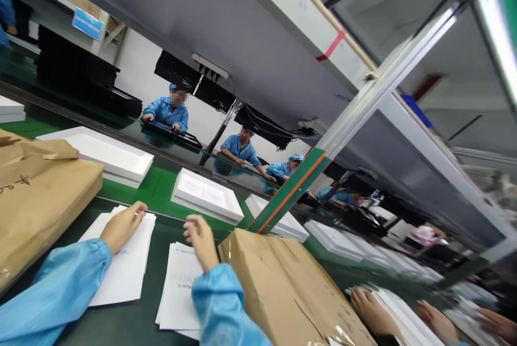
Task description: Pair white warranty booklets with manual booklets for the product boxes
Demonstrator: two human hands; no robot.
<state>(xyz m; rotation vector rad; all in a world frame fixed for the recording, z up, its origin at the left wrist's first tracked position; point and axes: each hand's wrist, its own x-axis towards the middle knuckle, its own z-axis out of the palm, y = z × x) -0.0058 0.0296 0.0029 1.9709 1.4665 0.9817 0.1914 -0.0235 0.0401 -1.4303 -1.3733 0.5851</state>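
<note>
My left hand rests on a stack of white sheets on the dark bench, its fingers curled over the far edge of the top sheet. My right hand sits at the far end of a second stack of white printed booklets, fingers bent with the back of the hand towards me; whatever is under the fingers is hidden. Both arms wear light blue sleeves. The two stacks lie side by side, a narrow gap between them.
Brown paper-wrapped packs lie at left and right of the stacks. Flat white boxes ride a green belt beyond. Several people in blue coats work opposite. Another person's hands are at lower right. A metal frame post crosses overhead.
</note>
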